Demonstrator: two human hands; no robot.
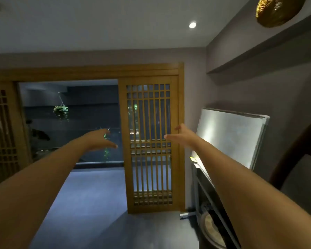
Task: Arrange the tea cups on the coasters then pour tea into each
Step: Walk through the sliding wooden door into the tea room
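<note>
No tea cups, coasters or teapot appear in the head view. Both my arms stretch straight out in front of me at about chest height. My left hand (100,139) is held out with the fingers spread and holds nothing. My right hand (182,134) is held out the same way, palm turned inward, fingers apart, and is empty too. The hands are apart from each other, with the edge of a wooden lattice door (149,144) behind them.
The view faces a room: a grey floor (90,203), a wooden lattice sliding door, an open doorway with a hanging plant (61,110). At the right a white panel (230,135) leans on the wall over a dark shelf unit (210,203). A woven lamp (276,9) hangs top right.
</note>
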